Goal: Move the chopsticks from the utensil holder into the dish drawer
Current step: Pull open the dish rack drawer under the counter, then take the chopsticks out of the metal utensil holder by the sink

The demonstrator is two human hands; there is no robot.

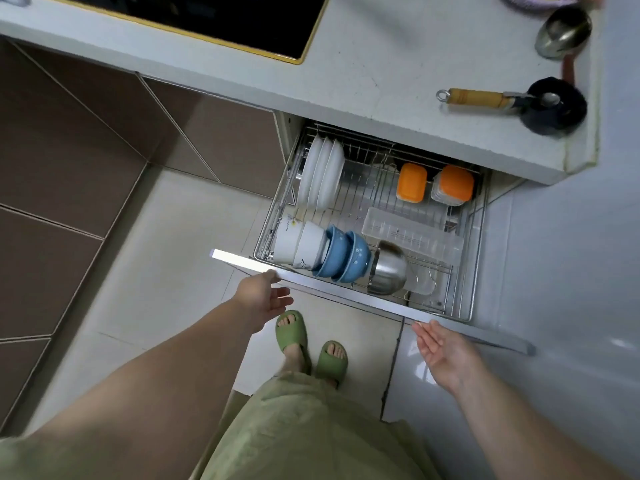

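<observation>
- Chopsticks and their utensil holder are nowhere in view; neither hand is nearer to them that I can tell.
- Dish drawer (pixel 374 308) stands pulled out under the countertop (pixel 381 84), its front rail running left to right just beyond both hands.
- Clear slotted tray (pixel 412 235) lies lengthwise inside, a likely bed for long sticks.
- Left hand (pixel 261 296) touches the rail, fingers loose, holding nothing.
- Right hand (pixel 446 351) hovers just below the rail, palm up, spread, empty.

The single head camera looks steeply down from above both hands, the open drawer (pixel 374 216) just beyond them.
</observation>
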